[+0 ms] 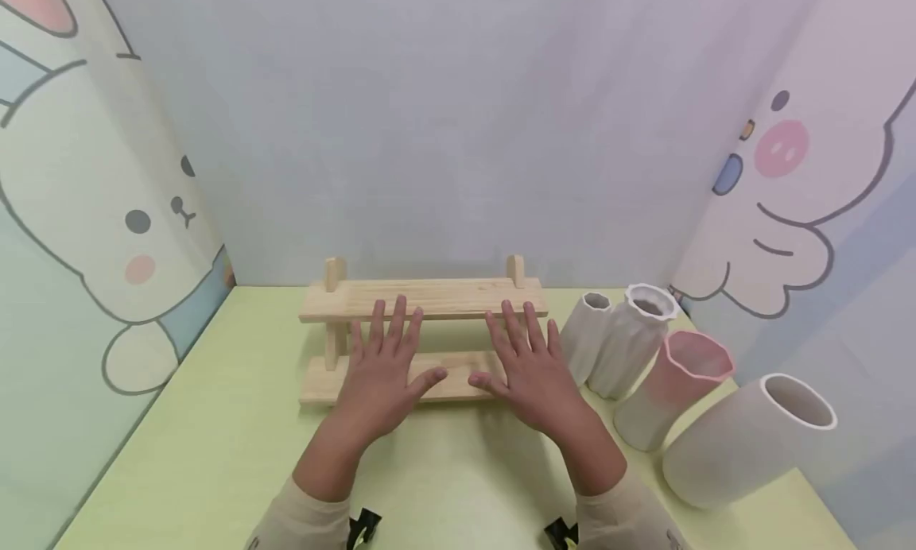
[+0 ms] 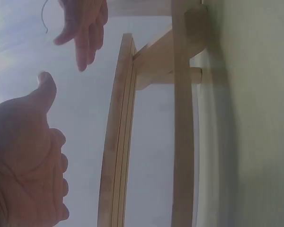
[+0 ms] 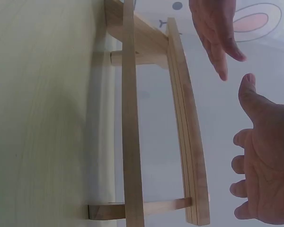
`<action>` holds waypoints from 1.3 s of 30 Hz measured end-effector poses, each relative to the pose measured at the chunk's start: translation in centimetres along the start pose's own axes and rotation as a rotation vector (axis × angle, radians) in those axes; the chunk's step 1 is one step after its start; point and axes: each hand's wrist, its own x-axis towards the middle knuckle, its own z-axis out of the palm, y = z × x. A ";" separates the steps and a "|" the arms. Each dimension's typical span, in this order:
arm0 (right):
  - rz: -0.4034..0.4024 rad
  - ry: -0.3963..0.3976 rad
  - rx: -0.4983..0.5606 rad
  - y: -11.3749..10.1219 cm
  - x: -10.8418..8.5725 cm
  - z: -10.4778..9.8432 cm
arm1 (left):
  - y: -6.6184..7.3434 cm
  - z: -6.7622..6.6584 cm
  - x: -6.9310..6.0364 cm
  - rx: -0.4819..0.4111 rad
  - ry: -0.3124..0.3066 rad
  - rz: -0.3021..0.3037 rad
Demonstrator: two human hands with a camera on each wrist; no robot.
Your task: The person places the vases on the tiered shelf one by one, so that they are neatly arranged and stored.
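A two-tier wooden shelf rack (image 1: 429, 296) stands on the light green table, near the back wall. Both hands hover palms down before it with fingers spread: the left hand (image 1: 379, 387) over its left part, the right hand (image 1: 538, 383) over its right part. Neither holds anything. In the left wrist view, the left palm (image 2: 23, 161) stays apart from the rack's boards (image 2: 183, 142). A gap likewise separates the right palm (image 3: 274, 163) from the rack (image 3: 130, 123) in the right wrist view. The hands do not touch each other.
Right of the rack, vases stand in a row: a slim white one (image 1: 585, 339), a fluted white one (image 1: 624, 355), a pink-and-white one (image 1: 661, 403) and a large white one (image 1: 733, 447). Cartoon-printed walls (image 1: 458, 121) enclose the green table (image 1: 215, 423) at the back and sides.
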 end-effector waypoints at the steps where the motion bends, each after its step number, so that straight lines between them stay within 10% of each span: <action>1: -0.003 -0.002 0.003 -0.1 0.0 0.0 | -0.5 -0.3 -0.1 -0.015 0.006 -0.016; 8: -0.044 0.042 0.020 -0.4 0.2 -0.9 | -7.5 -4.7 -1.1 -0.196 0.001 -0.212; 17: -0.040 0.040 0.043 0.5 0.3 -2.4 | -15.7 -6.5 -3.3 -0.507 -0.383 -0.494; 29: -0.042 0.098 0.091 1.8 0.1 -3.2 | -17.4 -2.8 -2.8 -0.872 -0.464 -0.484; 39: -0.021 0.130 0.171 3.1 -1.0 -5.4 | -17.8 -0.5 -3.0 -0.950 -0.482 -0.479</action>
